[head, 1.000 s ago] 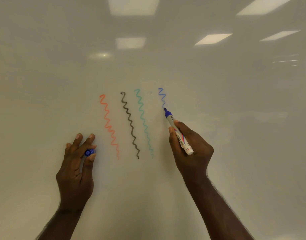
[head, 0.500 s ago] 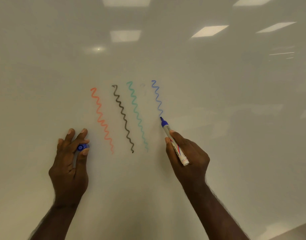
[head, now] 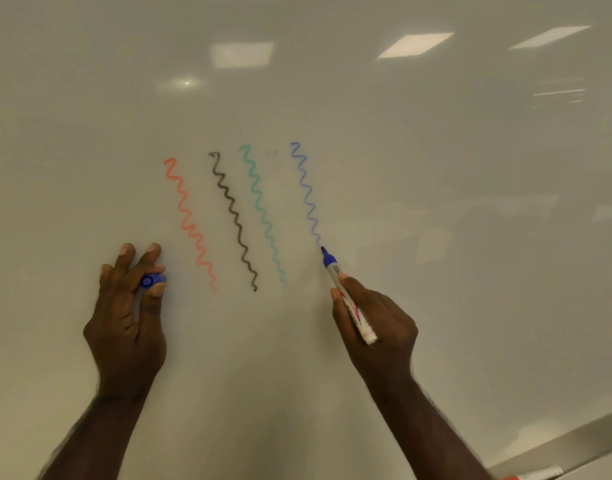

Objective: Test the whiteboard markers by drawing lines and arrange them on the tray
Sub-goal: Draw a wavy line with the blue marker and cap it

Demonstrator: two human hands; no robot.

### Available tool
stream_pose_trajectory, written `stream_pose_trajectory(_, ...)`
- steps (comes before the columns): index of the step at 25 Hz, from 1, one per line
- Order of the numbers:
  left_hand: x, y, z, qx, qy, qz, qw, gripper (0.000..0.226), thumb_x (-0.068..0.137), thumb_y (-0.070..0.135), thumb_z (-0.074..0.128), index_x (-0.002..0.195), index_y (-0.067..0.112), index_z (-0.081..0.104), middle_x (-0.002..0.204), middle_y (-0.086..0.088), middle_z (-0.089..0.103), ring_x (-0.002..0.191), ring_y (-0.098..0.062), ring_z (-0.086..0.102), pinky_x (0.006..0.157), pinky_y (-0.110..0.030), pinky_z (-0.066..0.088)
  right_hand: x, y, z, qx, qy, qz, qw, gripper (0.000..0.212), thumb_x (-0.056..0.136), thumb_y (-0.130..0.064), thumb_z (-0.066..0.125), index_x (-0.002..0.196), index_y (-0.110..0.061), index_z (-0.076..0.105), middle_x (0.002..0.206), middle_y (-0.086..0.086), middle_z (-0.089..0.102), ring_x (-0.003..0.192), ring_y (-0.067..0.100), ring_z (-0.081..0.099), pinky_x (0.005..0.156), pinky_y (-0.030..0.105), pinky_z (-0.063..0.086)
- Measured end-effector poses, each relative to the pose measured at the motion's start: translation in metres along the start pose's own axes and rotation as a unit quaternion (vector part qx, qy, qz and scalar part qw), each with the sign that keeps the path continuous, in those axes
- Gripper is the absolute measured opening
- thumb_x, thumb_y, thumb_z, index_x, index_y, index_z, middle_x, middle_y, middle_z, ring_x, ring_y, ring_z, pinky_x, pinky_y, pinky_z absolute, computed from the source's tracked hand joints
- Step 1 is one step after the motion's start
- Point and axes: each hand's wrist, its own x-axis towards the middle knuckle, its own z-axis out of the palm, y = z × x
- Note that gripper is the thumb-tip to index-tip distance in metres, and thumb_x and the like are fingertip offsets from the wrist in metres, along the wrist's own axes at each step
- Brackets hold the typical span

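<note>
My right hand grips a blue whiteboard marker, its tip touching the whiteboard at the lower end of a blue wavy line. My left hand rests against the board and pinches the blue marker cap between thumb and fingers. Left of the blue line run three finished wavy lines: green, black and red. At the bottom right corner, a marker with a red end lies on the tray ledge.
Ceiling lights reflect in the glossy board at the top. The board's lower edge and the grey ledge show only at the bottom right corner.
My right hand has drawn the blue wavy line further down the board. My left hand kept the cap in place. The view tilted down, bringing the ledge into sight.
</note>
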Motion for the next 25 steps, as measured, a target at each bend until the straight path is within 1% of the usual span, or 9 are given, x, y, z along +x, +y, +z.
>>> stream_pose_trajectory(6, -0.002, -0.002, 0.001, 0.005, 0.000, -0.001, 1.000, 0.040, 0.102, 0.021, 0.040, 0.122, -0.010, 0.055, 0.128, -0.016, 0.055, 0.138, -0.009, 0.036, 0.118, -0.038, 0.024, -0.016, 0.002, -0.007, 0.005, -0.018, 0.002, 1.000, 0.022, 0.082, -0.013, 0.074, 0.099, 0.000, 0.073, 0.071, 0.004, 0.070, 0.061, 0.011, 0.055, 0.068, 0.011, 0.041)
stream_pose_trajectory(10, -0.002, -0.002, 0.000, -0.002, -0.002, -0.010, 1.000, 0.038, 0.101, 0.020, 0.041, 0.123, -0.009, 0.055, 0.129, -0.016, 0.055, 0.138, -0.016, 0.038, 0.118, -0.037, 0.023, -0.023, 0.004, -0.012, -0.007, -0.031, 0.008, 0.999, 0.022, 0.082, -0.015, 0.072, 0.098, 0.000, 0.073, 0.068, 0.003, 0.068, 0.057, 0.014, 0.054, 0.063, 0.014, 0.041)
stream_pose_trajectory(13, -0.002, 0.001, -0.001, -0.014, -0.009, -0.020, 1.000, 0.039, 0.102, 0.021, 0.041, 0.125, -0.007, 0.054, 0.130, -0.017, 0.055, 0.139, -0.013, 0.036, 0.118, -0.039, 0.023, -0.029, 0.003, -0.017, -0.003, -0.035, 0.027, 0.999, 0.021, 0.085, -0.018, 0.069, 0.098, -0.002, 0.073, 0.071, 0.003, 0.070, 0.060, 0.013, 0.058, 0.066, 0.012, 0.042)
stream_pose_trajectory(16, -0.009, 0.006, -0.005, -0.082, -0.022, -0.090, 0.992, 0.034, 0.101, 0.024, 0.043, 0.131, 0.011, 0.053, 0.134, -0.016, 0.054, 0.139, -0.016, 0.037, 0.116, -0.048, 0.026, -0.031, -0.003, -0.023, 0.036, -0.024, 0.062, 0.997, 0.021, 0.088, -0.021, 0.065, 0.097, -0.004, 0.074, 0.080, 0.002, 0.073, 0.067, 0.010, 0.062, 0.067, 0.014, 0.047)
stream_pose_trajectory(18, -0.024, 0.012, -0.010, -0.183, -0.021, -0.154, 0.971, 0.035, 0.099, 0.024, 0.046, 0.133, 0.024, 0.051, 0.134, -0.007, 0.057, 0.136, -0.022, 0.042, 0.113, -0.051, 0.031, -0.034, -0.011, -0.028, 0.105, -0.037, 0.097, 0.989, 0.017, 0.085, -0.013, 0.069, 0.098, -0.004, 0.074, 0.088, -0.001, 0.073, 0.073, 0.009, 0.066, 0.068, 0.020, 0.051)
stream_pose_trajectory(20, -0.047, 0.024, -0.016, -0.267, 0.006, -0.220, 0.938, 0.032, 0.096, 0.021, 0.051, 0.128, 0.021, 0.056, 0.128, 0.004, 0.062, 0.127, -0.024, 0.051, 0.108, -0.045, 0.038, -0.043, -0.020, -0.031, 0.213, -0.078, 0.171, 0.959, 0.019, 0.080, -0.009, 0.074, 0.100, -0.007, 0.074, 0.093, 0.001, 0.073, 0.080, 0.012, 0.070, 0.071, 0.027, 0.054)
stream_pose_trajectory(21, -0.063, 0.030, -0.019, -0.271, 0.024, -0.256, 0.928, 0.028, 0.095, 0.019, 0.053, 0.123, 0.016, 0.059, 0.122, 0.006, 0.064, 0.120, -0.023, 0.055, 0.104, -0.041, 0.041, -0.051, -0.028, -0.032, 0.281, -0.103, 0.234, 0.925, 0.020, 0.081, -0.014, 0.075, 0.100, -0.011, 0.075, 0.092, 0.004, 0.074, 0.082, 0.018, 0.071, 0.073, 0.033, 0.056)
stream_pose_trajectory(23, -0.097, 0.039, -0.026, -0.265, 0.054, -0.342, 0.900, 0.025, 0.092, 0.023, 0.057, 0.113, 0.011, 0.061, 0.110, 0.009, 0.067, 0.101, -0.016, 0.058, 0.090, -0.031, 0.045, -0.071, -0.042, -0.036, 0.409, -0.141, 0.351, 0.830, 0.020, 0.084, -0.027, 0.071, 0.101, -0.018, 0.075, 0.086, 0.010, 0.075, 0.076, 0.029, 0.071, 0.070, 0.039, 0.056)
stream_pose_trajectory(25, -0.130, 0.045, -0.035, -0.288, 0.063, -0.458, 0.838, 0.022, 0.088, 0.029, 0.062, 0.106, 0.018, 0.066, 0.096, 0.011, 0.069, 0.085, -0.009, 0.056, 0.076, -0.023, 0.043, -0.094, -0.052, -0.042, 0.462, -0.187, 0.406, 0.766, 0.019, 0.086, -0.025, 0.065, 0.100, -0.015, 0.074, 0.080, 0.013, 0.074, 0.068, 0.032, 0.069, 0.064, 0.034, 0.054)
